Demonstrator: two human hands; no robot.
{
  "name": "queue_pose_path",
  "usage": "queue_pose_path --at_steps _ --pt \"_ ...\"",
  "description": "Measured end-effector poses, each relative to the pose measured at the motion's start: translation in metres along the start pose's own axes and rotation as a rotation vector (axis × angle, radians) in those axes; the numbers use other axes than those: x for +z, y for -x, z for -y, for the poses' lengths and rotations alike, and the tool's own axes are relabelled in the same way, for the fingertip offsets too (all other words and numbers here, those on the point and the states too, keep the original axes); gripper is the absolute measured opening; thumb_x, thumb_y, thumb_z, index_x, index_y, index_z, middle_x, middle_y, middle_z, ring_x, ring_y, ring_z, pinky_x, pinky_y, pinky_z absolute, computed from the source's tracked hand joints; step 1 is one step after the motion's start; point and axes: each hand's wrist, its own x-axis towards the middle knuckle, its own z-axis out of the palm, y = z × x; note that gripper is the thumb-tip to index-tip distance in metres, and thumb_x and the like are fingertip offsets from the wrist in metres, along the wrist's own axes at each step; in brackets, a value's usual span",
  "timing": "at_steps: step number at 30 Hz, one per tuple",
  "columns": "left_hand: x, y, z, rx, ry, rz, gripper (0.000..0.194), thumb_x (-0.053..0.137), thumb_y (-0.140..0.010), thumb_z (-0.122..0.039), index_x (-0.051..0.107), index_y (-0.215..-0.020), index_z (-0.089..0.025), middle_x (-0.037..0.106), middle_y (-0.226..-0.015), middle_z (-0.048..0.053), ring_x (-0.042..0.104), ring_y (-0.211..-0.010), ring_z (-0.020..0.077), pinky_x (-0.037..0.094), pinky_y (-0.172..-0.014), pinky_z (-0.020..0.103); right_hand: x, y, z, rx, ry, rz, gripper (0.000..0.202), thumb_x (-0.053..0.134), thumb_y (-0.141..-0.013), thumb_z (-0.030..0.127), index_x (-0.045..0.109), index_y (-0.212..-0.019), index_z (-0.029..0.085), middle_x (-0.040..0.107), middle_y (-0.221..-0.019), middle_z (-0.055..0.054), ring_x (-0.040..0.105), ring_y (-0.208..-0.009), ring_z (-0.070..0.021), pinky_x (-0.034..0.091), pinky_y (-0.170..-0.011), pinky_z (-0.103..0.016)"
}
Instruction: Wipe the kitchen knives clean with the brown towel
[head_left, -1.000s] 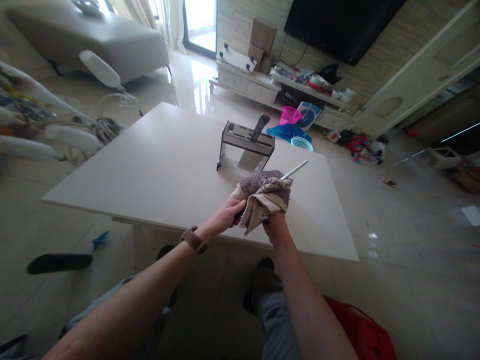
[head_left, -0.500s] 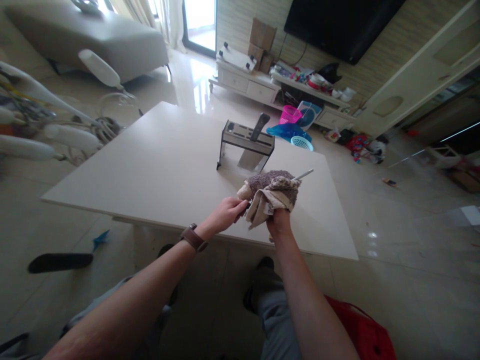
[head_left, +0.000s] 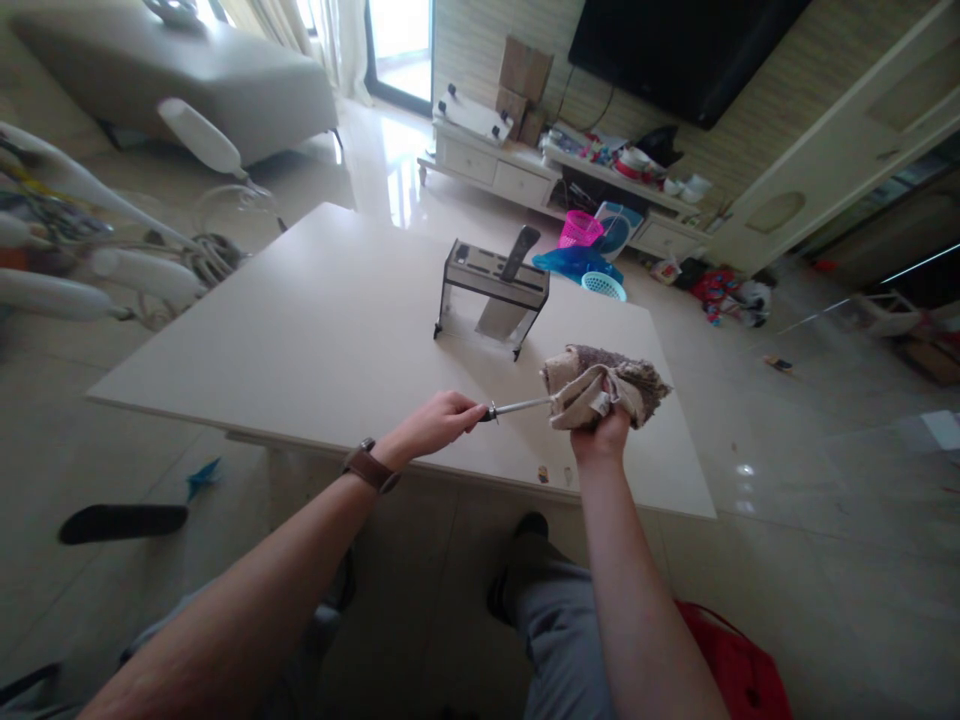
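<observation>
My left hand (head_left: 444,420) is closed around the dark handle of a sharpening steel (head_left: 521,406), a thin grey rod with a small guard. The rod points right, and its far end is hidden in a brown and beige cloth (head_left: 577,395). My right hand (head_left: 606,432) is closed on that cloth from below, bunching it over the white table (head_left: 315,310). Beyond my hands stands a knife block (head_left: 491,270) with a clear front. In it sits a wide-bladed knife (head_left: 519,255), its dark handle sticking up.
Two small stickers (head_left: 543,474) mark the table's near edge. A pink basket (head_left: 580,229), a blue bag (head_left: 574,263) and a light blue basket (head_left: 604,287) lie on the floor past the table. A red bag (head_left: 735,660) is at the lower right.
My right hand and the cloth have moved right, away from my left hand, baring the rod next to the handle. The rod's tip, which stuck out of the cloth, is now covered.
</observation>
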Motion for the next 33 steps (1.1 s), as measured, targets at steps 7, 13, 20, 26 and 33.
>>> queue_pose_path --at_steps 7,13,20,26,33 --pt "-0.005 0.001 0.000 -0.009 -0.056 -0.119 0.051 0.047 -0.094 -0.055 0.054 -0.059 -0.018 0.046 -0.051 -0.001 0.037 -0.049 0.0112 0.022 -0.051 0.027 -0.009 -0.012 0.016 -0.185 -0.053 -0.114 0.030 0.065 -0.082 0.042 0.070 -0.106 0.025 0.077 -0.102 0.001 0.074 -0.093 -0.0178 0.062 -0.089 -0.041" --pt "0.002 -0.003 -0.004 0.031 -0.080 -0.366 0.046 0.045 -0.096 -0.051 0.056 -0.065 -0.018 0.049 -0.054 -0.002 0.040 -0.054 0.0119 0.023 -0.055 0.028 0.004 0.008 -0.008 0.025 -0.015 -0.034 0.031 0.076 -0.074 0.037 0.071 -0.102 0.023 0.078 -0.101 0.002 0.073 -0.094 -0.0159 0.061 -0.088 -0.036" --pt "0.020 -0.007 -0.008 0.089 -0.177 -0.373 0.041 0.046 -0.097 -0.046 0.068 -0.077 -0.017 0.064 -0.068 0.002 0.050 -0.064 0.0145 0.028 -0.060 0.026 0.042 0.058 -0.047 0.027 0.118 0.174 0.034 0.085 -0.061 0.026 0.073 -0.092 0.021 0.078 -0.095 0.002 0.071 -0.089 -0.0165 0.059 -0.091 -0.033" --pt "0.022 -0.002 -0.009 0.121 -0.305 -0.302 0.026 0.051 -0.095 -0.032 0.075 -0.091 -0.021 0.076 -0.089 0.011 0.065 -0.074 0.0208 0.032 -0.064 0.029 0.047 0.066 -0.060 0.054 0.129 0.124 0.036 0.086 -0.056 0.025 0.072 -0.089 0.019 0.077 -0.091 0.001 0.069 -0.086 -0.0164 0.058 -0.091 -0.034" --pt "0.024 -0.003 -0.010 0.133 -0.327 -0.296 0.035 0.048 -0.100 -0.039 0.076 -0.096 -0.019 0.077 -0.092 0.013 0.066 -0.078 0.0213 0.034 -0.066 0.029 0.041 0.057 -0.051 -0.029 0.111 0.080 0.035 0.084 -0.059 0.026 0.071 -0.091 0.018 0.077 -0.093 0.000 0.070 -0.090 -0.0179 0.058 -0.093 -0.037"
